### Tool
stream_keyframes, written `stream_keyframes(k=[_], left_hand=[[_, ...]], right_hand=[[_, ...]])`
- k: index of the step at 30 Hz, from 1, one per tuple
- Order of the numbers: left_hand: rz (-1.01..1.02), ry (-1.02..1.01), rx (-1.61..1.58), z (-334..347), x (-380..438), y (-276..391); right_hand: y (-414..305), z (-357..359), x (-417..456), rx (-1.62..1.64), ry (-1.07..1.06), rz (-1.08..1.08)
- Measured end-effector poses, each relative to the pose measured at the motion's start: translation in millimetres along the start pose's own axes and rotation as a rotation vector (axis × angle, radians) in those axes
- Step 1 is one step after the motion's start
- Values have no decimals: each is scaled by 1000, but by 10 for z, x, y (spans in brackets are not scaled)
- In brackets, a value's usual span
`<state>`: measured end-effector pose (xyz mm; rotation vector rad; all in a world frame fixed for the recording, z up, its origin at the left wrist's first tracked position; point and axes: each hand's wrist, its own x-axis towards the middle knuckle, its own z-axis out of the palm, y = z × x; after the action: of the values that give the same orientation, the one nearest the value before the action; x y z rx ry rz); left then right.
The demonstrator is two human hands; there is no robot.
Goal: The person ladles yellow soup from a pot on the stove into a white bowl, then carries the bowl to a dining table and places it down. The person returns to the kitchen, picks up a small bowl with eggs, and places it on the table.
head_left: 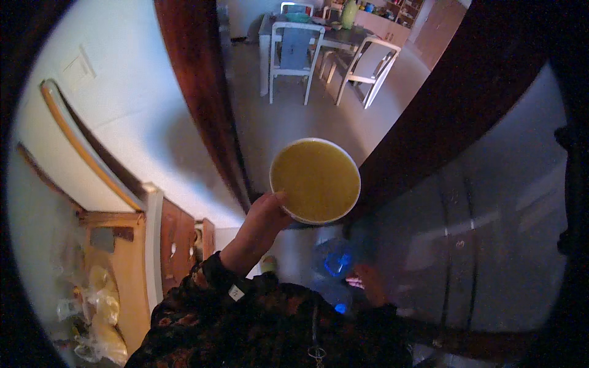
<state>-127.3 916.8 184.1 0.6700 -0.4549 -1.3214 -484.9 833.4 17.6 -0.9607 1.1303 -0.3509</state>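
A round bowl [315,181] with a white rim, filled nearly to the brim with yellowish liquid, is held level in front of me. My left hand [266,212] grips it at its near left edge, the thumb on the rim and the other fingers hidden beneath. My right hand [366,281] hangs low at my right side in shadow, beside a clear plastic container with blue parts [337,263]; whether it touches or holds anything is not plain.
A dark wooden door frame [198,78] surrounds the opening ahead. Beyond it are white-framed chairs [297,48] at a dining table [333,34] bearing dishes. A wooden cabinet [177,244] and bagged items [103,303] are at left, a grey double-door unit [492,234] at right.
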Motion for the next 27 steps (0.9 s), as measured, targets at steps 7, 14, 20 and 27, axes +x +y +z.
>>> stream_keyframes(k=[7,14,20,27], left_hand=[[0,42,84,19,1069,287],[54,57,41,-138,2082,261],[98,177,-38,-13,2818,381],[213,235,112,-73,3673,446]], right_hand=[[-281,-123,678,-74,102,151],[-745,-387,1490,-13,80,171],[-1381,-821,2537,-1,-39,117],[-2382,-819,3566,-189,-81,-70]])
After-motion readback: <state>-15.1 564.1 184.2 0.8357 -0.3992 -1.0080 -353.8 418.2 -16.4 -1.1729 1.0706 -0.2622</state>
